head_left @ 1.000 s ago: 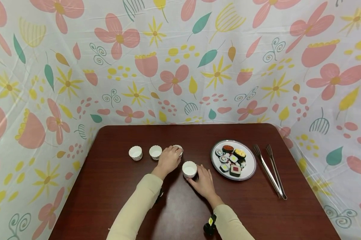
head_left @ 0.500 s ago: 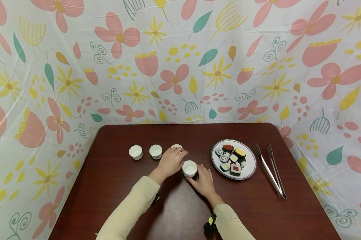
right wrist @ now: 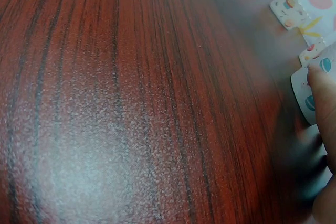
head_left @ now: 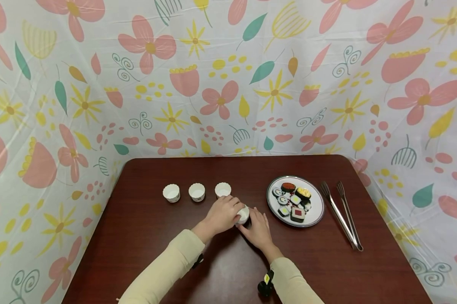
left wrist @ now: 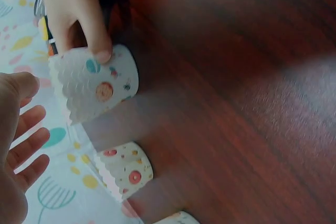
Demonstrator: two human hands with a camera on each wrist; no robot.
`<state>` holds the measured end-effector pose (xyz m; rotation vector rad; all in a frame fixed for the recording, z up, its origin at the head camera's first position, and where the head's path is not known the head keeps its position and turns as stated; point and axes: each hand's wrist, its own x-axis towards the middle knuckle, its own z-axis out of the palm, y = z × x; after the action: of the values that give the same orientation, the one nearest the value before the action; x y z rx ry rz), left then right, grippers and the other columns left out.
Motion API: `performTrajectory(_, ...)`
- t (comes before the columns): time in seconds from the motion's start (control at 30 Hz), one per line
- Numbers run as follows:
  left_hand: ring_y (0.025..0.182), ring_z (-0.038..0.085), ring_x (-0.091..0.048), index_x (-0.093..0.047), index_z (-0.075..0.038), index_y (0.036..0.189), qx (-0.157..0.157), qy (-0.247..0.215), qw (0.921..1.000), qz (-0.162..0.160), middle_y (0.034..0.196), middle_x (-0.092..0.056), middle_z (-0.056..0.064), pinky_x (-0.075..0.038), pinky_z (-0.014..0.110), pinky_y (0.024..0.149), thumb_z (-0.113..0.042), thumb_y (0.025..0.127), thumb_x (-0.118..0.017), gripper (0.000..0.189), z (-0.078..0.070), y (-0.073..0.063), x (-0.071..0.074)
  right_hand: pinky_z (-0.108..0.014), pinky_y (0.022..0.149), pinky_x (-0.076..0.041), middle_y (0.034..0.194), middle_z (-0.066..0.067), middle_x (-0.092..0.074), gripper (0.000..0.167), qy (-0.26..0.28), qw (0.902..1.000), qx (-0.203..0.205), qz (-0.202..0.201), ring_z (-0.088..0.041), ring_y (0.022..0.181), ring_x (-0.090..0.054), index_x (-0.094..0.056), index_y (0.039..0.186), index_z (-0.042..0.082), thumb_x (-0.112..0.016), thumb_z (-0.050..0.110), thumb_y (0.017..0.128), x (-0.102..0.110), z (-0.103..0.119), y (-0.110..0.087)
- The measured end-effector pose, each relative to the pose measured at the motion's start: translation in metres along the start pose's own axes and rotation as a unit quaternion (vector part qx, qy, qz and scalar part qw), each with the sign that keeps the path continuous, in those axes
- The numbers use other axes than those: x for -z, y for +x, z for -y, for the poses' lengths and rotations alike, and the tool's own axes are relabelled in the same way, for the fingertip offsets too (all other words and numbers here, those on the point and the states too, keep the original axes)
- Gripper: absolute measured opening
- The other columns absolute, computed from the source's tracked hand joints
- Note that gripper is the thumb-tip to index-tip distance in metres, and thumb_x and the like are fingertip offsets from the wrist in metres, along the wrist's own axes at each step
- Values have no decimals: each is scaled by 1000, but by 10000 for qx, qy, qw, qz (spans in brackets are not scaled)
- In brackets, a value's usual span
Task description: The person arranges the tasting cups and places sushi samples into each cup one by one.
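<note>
Cups (head_left: 244, 215) on brown table (head_left: 137, 240), floral cloth (head_left: 228, 55) behind

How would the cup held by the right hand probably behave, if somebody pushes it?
The cup has a thin, scalloped rim, so it is probably light and might dent. Its base seems narrower, so it may tip.
</note>
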<state>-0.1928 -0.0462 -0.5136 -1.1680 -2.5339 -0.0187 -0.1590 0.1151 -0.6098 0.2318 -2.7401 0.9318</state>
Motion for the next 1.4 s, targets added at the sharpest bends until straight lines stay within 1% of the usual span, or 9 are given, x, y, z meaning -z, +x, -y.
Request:
performTrajectory(0.13, 92, 13, -56, -67, -21, 100, -96, 98, 9996, 262, 101, -63, -5, -45, 30, 82, -34, 80, -69, 24, -8, -1, -2, -64, 99, -25, 125, -15, -55, 64, 4, 10000, 11, 35, -39, 124, -43, -51, 127, 9, -74, 35, 74, -1, -1, 0)
performTrajectory(0.23, 90, 13, -56, -68, -21, 96, -165, 132, 9992, 328, 98, -63, -6, -44, 29, 80, -33, 80, -69, 19, -12, -2, -5, -65, 98, -26, 124, -16, -55, 64, -14, 10000, 89, -17, -40, 123, -43, -51, 126, 8, -75, 33, 73, -1, -1, 0)
performTrajectory(0.43, 84, 12, -56, -69, -23, 88, -220, 244, 9991, 258, 88, -63, -8, -43, 28, 76, -32, 83, -66, 10, -16, -3, -10, -66, 96, -28, 122, -17, -56, 63, -5, 9997, 211, -138, -41, 121, -45, -52, 124, 7, -77, 30, 71, 0, 0, -1)
performTrajectory(0.53, 83, 12, -57, -69, -23, 87, -206, 299, 9990, 253, 86, -63, -8, -43, 27, 75, -32, 83, -66, 10, -17, -3, -12, -65, 97, -27, 122, -17, -56, 64, -14, 9998, 165, -87, -41, 122, -45, -52, 125, 7, -77, 32, 72, 1, 1, -1)
performTrajectory(0.67, 80, 12, -57, -69, -24, 84, -206, 386, 9988, 229, 84, -63, -8, -42, 27, 71, -32, 81, -68, 9, -17, -4, -12, -64, 99, -26, 124, -16, -55, 65, -15, 10000, 33, 45, -40, 124, -43, -50, 127, 7, -75, 35, 73, 2, 1, 0)
performTrajectory(0.9, 77, 10, -57, -69, -25, 83, -210, 479, 9981, 337, 82, -65, -10, -40, 26, 68, -30, 80, -68, 6, -17, -6, -12, -63, 101, -24, 126, -15, -54, 66, 24, 9998, -91, 159, -38, 126, -41, -49, 128, 8, -75, 36, 74, 2, 3, -1)
performTrajectory(1.07, 75, 10, -58, -68, -25, 79, -149, 462, 9986, 228, 80, -65, -10, -39, 25, 67, -28, 77, -70, 5, -17, -6, -15, -63, 101, -24, 126, -16, -54, 66, 60, 9999, -79, 89, -38, 126, -42, -50, 127, 8, -75, 35, 73, 2, 3, -2)
performTrajectory(1.27, 73, 9, -57, -66, -23, 78, -87, 418, 9990, 138, 79, -64, -11, -39, 25, 67, -30, 77, -70, 7, -17, -7, -18, -64, 99, -25, 124, -16, -55, 66, 38, 10000, -13, 7, -39, 124, -43, -51, 127, 7, -76, 34, 72, 2, 3, -1)
performTrajectory(1.4, 73, 9, -57, -66, -23, 78, -54, 415, 9991, 57, 79, -64, -11, -39, 24, 68, -28, 77, -70, 7, -16, -7, -19, -63, 100, -25, 125, -15, -54, 66, 2, 10000, -44, 44, -38, 125, -42, -50, 127, 7, -75, 36, 74, 1, 2, 0)
